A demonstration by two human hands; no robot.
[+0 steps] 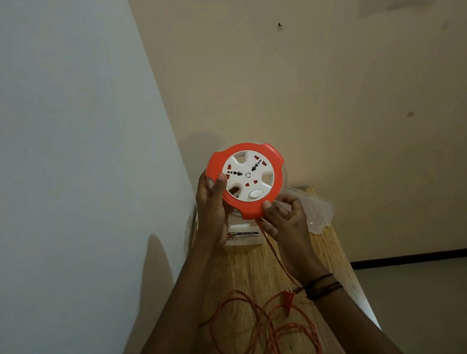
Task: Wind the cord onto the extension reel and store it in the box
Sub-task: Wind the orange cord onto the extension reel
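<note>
Both hands clamp the extension reel (pixel 248 179), left hand (pixel 210 205) at its left rim, right hand (pixel 285 219) at the lower rim where the cord (pixel 273 249) drops toward frame bottom.

Wooden table (pixel 332 255) against beige wall (pixel 303 83)

Single head-worn wide-angle view. Faces forward and down along wooden worktop (pixel 245 270) toward wall corner (pixel 163 103). Close on left hand (pixel 211 208) and right hand (pixel 286 220), raised at frame centre.
</note>
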